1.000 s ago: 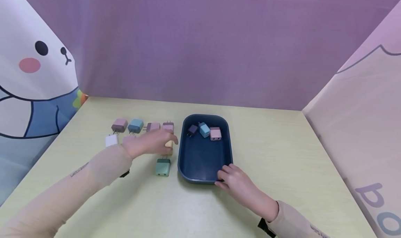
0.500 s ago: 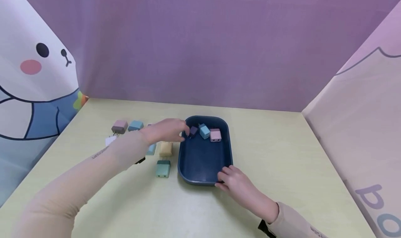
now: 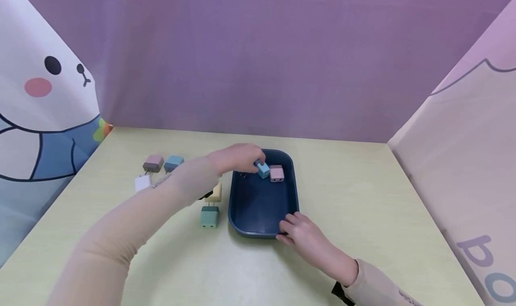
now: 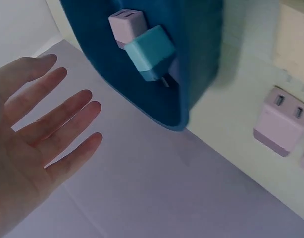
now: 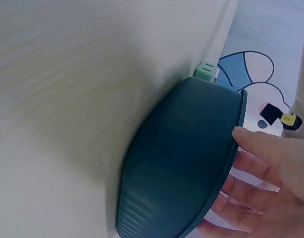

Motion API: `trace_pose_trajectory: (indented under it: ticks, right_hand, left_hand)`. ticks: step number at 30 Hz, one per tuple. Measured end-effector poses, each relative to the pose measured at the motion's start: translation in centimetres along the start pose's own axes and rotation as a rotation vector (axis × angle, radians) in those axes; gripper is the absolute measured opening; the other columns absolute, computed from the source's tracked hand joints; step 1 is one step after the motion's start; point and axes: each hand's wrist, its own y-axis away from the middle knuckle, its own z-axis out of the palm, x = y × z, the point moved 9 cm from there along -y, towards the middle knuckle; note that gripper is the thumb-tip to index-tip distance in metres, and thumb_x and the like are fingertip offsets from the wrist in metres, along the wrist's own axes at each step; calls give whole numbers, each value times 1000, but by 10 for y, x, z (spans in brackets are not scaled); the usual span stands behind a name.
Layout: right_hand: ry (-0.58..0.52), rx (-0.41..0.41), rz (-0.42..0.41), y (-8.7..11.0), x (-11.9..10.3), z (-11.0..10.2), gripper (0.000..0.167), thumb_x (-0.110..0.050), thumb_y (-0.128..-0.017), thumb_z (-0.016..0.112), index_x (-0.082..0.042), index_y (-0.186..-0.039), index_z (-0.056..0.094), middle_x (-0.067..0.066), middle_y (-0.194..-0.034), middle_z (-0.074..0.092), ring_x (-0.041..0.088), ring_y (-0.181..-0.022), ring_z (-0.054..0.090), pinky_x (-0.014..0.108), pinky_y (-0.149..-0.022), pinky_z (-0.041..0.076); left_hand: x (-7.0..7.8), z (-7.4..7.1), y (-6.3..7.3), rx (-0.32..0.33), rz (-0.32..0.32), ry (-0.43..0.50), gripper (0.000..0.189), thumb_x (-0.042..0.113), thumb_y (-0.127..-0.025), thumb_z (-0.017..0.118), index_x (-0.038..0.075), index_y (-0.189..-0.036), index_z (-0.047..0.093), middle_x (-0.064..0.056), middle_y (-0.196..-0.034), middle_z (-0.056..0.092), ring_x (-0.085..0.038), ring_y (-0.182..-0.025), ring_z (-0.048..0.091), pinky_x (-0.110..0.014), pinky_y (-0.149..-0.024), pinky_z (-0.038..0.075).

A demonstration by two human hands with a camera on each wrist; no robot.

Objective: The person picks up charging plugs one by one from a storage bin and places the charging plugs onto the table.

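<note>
My left hand (image 3: 240, 158) hovers over the far left part of a dark blue tray (image 3: 262, 212), beside a light blue charger plug (image 3: 263, 170). In the left wrist view, the fingers of the left hand (image 4: 48, 121) are spread and nothing is between them. A pink charger plug (image 3: 277, 174) lies right of the blue one inside the tray; a dark purple plug there is mostly hidden. My right hand (image 3: 308, 239) grips the tray's near right corner, with the thumb outside and fingers curled over the rim, as the right wrist view also shows.
Left of the tray, several charger plugs stand on the table: a green one (image 3: 209, 217), a yellow one (image 3: 214, 193), a white one (image 3: 143, 183), a blue one (image 3: 174, 163) and a pink-and-purple one (image 3: 153, 163). The left sleeve covers others. A purple curtain (image 3: 258, 64) hangs behind.
My left hand has moved right, from among the plugs on the table, across the tray's left rim to above the tray. The right hand keeps its grip on the corner.
</note>
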Motion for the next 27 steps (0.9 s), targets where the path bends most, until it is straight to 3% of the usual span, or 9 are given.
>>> trace_pose_trajectory:
  ticks: [7,17,27]
  right_hand:
    - [5,9,-6,0,-1,-1,16,-19,-73,70,-13,-68,57,-6,-65,47,8,-59,35,18,-54,32]
    - [14,29,-24,-2,-3,-3,17,-19,-72,71,-13,-68,56,-6,-64,46,8,-59,34,18,-54,32]
    - [20,48,-38,-1,-3,-3,18,-18,-71,72,-13,-67,56,-6,-64,47,8,-58,35,18,-54,32]
  left_hand:
    - [10,-3,-19,-27,-32,17,27,20,-87,55,11,-113,59,-3,-118,54,-15,-105,49,-29,-89,40]
    - [21,0,-44,-43,-32,49,28,18,-87,55,10,-114,57,-2,-116,55,-14,-100,50,-26,-86,42]
    - [20,13,-60,-61,-60,63,25,13,-86,55,8,-111,57,-3,-113,56,-14,-95,52,-25,-81,44]
